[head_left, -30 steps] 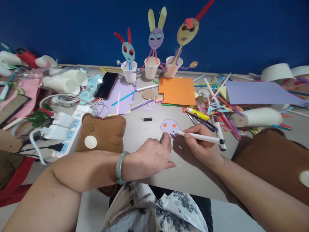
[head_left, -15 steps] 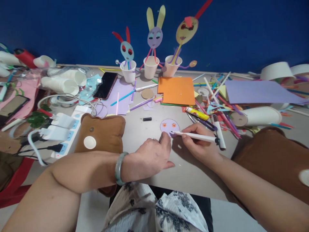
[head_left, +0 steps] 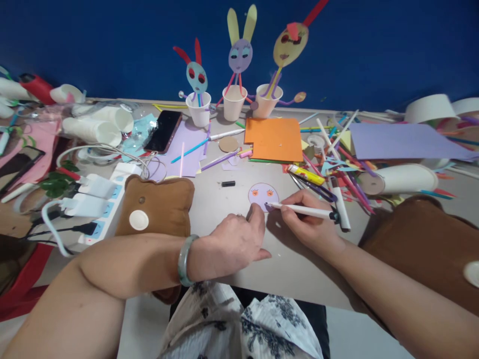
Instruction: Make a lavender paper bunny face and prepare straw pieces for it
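Observation:
A round light-purple paper disc [head_left: 263,193] with two orange eyes drawn with lashes lies flat on the table. My right hand [head_left: 309,222] grips a white marker [head_left: 305,211], its dark tip at the lower part of the disc, where a small dark mark shows. The index fingertip of my left hand [head_left: 235,242] rests on the disc's lower edge, with the thumb stretched apart below it. Some of that hand's fingers are hidden from above. A black marker cap [head_left: 228,184] lies on the table to the left of the disc.
Three paper-faced figures stand in white cups, one of them the middle cup [head_left: 234,103], by the blue wall. Orange paper [head_left: 277,139] lies behind the disc. Scissors [head_left: 312,185], a yellow tube [head_left: 305,175] and sticks crowd the right; a power strip [head_left: 107,209] and brown cushion [head_left: 160,204] sit left.
The view has shifted very slightly. Both hands keep their places, and the marker tip stays on the disc with barely any movement.

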Motion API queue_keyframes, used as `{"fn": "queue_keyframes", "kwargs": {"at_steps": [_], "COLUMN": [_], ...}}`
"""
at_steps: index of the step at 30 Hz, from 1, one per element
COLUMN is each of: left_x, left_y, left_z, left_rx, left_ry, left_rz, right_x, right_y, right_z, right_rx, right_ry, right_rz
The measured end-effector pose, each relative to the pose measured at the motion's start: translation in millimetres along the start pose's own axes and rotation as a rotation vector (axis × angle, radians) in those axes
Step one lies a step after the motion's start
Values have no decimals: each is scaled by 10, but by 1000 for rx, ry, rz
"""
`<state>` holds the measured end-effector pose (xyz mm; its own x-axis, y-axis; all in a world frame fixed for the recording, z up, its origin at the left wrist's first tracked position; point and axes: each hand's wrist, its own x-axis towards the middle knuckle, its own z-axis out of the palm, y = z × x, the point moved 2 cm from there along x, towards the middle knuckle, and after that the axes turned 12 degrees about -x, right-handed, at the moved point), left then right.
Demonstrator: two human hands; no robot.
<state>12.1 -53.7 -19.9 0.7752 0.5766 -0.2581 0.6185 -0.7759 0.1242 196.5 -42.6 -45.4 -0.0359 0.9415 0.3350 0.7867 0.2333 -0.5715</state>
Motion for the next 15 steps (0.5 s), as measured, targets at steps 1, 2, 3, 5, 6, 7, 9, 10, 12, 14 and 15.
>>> {"fn": "queue_keyframes", "kwargs": {"at_steps": [1, 2, 3, 5, 6, 7, 9, 10, 12, 14, 15], "left_x": [0, -2, -5, -10, -11, -11, -4, 1, 12, 19, 21], "left_y": [2, 4, 6, 6, 5, 4, 2, 3, 3, 2, 1], "left_z": [-4, -10, -18, -33, -37, -39, -33, -26, -11, -1, -2], "left_rx": [2, 6, 9, 9, 6, 2, -3, -3, -1, -4, -8], "left_ry": [4, 8, 8, -2, -6, -9, -12, -8, 7, 6, -3], "left_rz": [3, 11, 18, 20, 17, 13, 10, 11, 7, -7, -12], "right_x": [-2, -3, -4, -7, -9, -10, -15, -17, -20, -20, -20], "right_y": [3, 5, 5, 6, 7, 8, 12, 15, 21, 23, 22], "right_z": [2, 3, 4, 6, 7, 8, 8, 8, 8, 8, 9], "right_rx": [4, 7, 10, 11, 11, 11, 17, 21, 24, 21, 19], "right_ry": [-1, -2, -3, -8, -14, -21, -35, -39, -35, -24, -21], "right_rz": [0, -2, -4, -4, -1, 3, 11, 11, 9, 5, 4]}}
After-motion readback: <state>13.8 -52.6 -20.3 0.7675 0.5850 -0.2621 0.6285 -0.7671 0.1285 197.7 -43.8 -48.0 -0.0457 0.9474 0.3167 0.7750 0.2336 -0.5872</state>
